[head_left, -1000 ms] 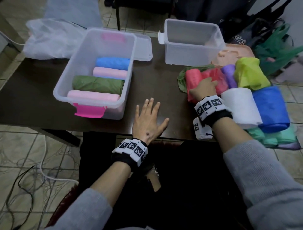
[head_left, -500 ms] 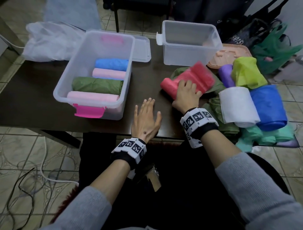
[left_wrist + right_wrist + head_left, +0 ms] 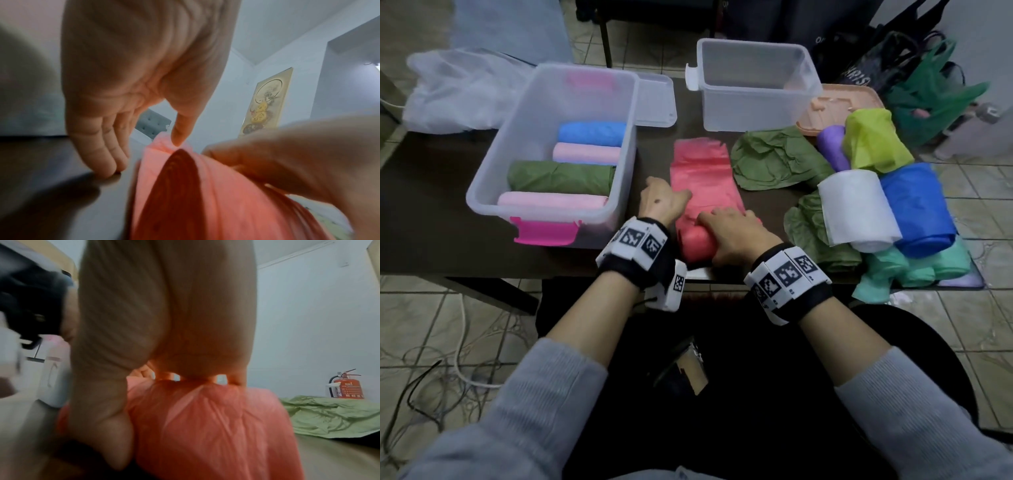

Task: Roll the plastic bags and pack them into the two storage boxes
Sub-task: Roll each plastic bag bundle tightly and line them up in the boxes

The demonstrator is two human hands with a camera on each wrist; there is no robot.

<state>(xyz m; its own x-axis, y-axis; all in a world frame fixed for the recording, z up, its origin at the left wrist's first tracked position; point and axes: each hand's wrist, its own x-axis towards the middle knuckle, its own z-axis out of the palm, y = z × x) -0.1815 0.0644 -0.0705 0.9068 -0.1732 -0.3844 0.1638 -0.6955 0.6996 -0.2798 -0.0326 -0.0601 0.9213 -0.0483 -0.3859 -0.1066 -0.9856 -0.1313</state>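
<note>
A red plastic bag lies flat on the dark table, its near end wound into a roll close to the front edge. My right hand lies over that roll with the fingers curled round it; the right wrist view shows the palm on the red plastic. My left hand is beside the bag's left edge, fingers straight down on the table, thumb pressing the bag. The left storage box holds several rolled bags. The right storage box is bare inside.
At the right lies a pile of bags: olive green, a white roll, blue, yellow-green, purple, mint. A clear lid and a peach lid lie behind. A white bag sits far left.
My right hand has drawn the red bag out of the pile to the table's middle, where it now lies spread with its near end rolled. My left hand has moved to its left edge.
</note>
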